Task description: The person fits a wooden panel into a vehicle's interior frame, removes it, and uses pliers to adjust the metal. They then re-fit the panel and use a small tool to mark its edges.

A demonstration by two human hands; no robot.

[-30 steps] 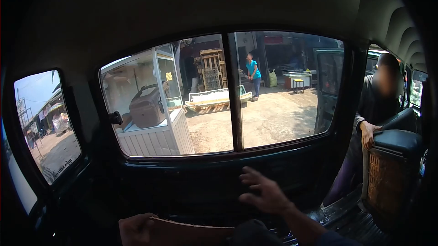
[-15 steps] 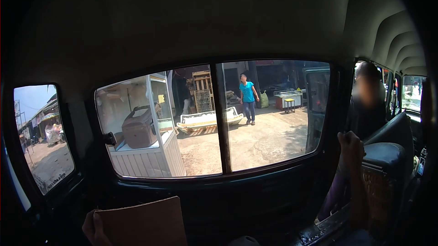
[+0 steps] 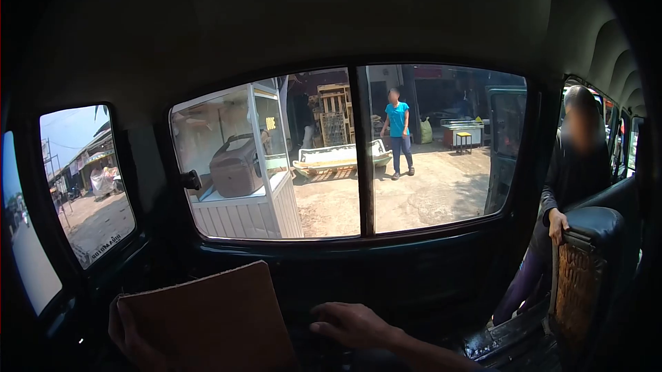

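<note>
Two hands: both mine, low in view, inside a dark vehicle cabin.
Small window (image 3: 86, 182): far left, showing a sunlit street.
Left hand (image 3: 123, 334): fingers curled shut round the left edge of the cardboard; only that edge grip shows, the palm is hidden behind the sheet.
Cardboard (image 3: 207, 320): a brown sheet at bottom left, below the main window, standing tilted with its face toward me; held by one edge, which I judge keeps it upright and off the floor.
Cart (image 3: 241, 217): outside, a glass-sided cart with a brown case (image 3: 238, 168) on its shelf.
Main window (image 3: 363, 151): split by an upright bar, above a dark door panel.
Right hand (image 3: 355, 325): just right of the cardboard and apart from it, fingers spread flat and pointing left, holding nothing; it seems to rest on a dark surface I cannot make out.
Person in blue (image 3: 398, 127): standing well off in a paved yard, near wooden pallets.
Person at door (image 3: 569, 172): far right, one hand (image 3: 556, 224) on the seat (image 3: 600, 227) top, probably for support.
Room: ribbed roof lining, black trim, very dim.
</note>
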